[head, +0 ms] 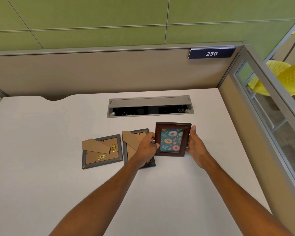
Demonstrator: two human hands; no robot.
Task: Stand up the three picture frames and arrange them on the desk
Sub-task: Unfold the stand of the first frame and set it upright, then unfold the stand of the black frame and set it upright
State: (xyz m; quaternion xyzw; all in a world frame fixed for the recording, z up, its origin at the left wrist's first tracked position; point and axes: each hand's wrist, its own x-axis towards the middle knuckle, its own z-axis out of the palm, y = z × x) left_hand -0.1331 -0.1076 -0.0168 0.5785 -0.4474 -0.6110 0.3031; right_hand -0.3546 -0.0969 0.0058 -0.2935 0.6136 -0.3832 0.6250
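Holding brown frame (pixel 173 139), white desk (pixel 41 133), cubicle

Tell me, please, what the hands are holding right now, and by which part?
Both hands hold the brown donut-picture frame upright: left hand on its left edge, right hand on its right edge.

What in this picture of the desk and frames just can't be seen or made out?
Head view, the only one:
- Pictures in the two grey frames: both lie face down.
- Much of the second grey frame: covered by the left hand.
- Prop behind the brown frame: hidden by the frame itself, held between both hands; right hand.
- Inside of the desk's cable slot: too dark.
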